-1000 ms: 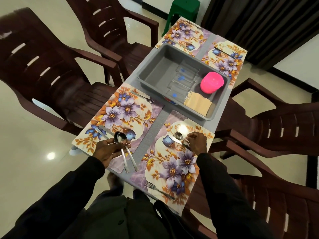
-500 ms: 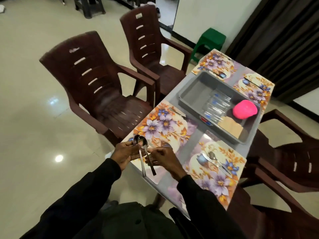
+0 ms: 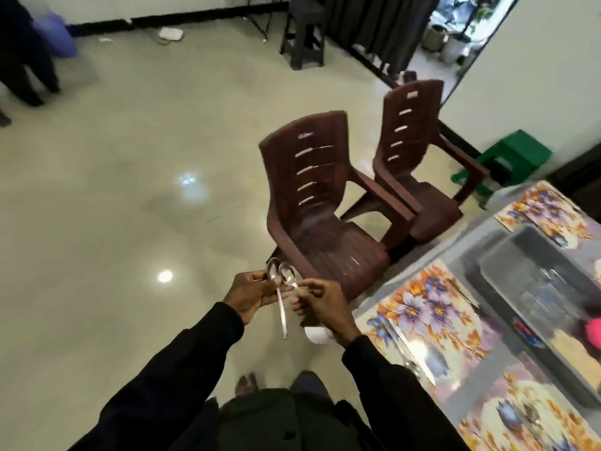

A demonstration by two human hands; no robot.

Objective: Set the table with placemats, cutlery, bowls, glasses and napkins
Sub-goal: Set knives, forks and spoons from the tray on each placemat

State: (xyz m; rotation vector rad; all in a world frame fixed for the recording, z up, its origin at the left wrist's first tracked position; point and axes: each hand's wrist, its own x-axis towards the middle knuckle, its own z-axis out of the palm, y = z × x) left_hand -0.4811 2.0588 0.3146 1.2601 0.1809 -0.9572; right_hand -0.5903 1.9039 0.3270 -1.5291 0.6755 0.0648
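Two steel spoons point(image 3: 281, 289) stand bowls-up between my hands, over the floor left of the table. My left hand point(image 3: 249, 296) grips one spoon by its neck, the handle hanging down. My right hand point(image 3: 320, 304) pinches the other spoon just below its bowl. The table point(image 3: 468, 255) runs along the right edge with floral placemats point(image 3: 426, 312) on it. A knife point(image 3: 401, 346) lies on the near left mat. The grey tub point(image 3: 533, 281) in the middle holds glasses, tan napkins point(image 3: 567, 345) and a pink bowl point(image 3: 593, 332), all blurred.
Two brown plastic chairs point(image 3: 312, 203) stand beside the table's left side, the nearer one just beyond my hands. A green stool point(image 3: 510, 161) is behind them and a dark stool point(image 3: 304, 34) by the far wall. A person's legs point(image 3: 22, 66) stand at the far left.
The view has swung left, away from the table. My right hand left the right placemat and came over to the spoons. Both hands now hold them over the floor.
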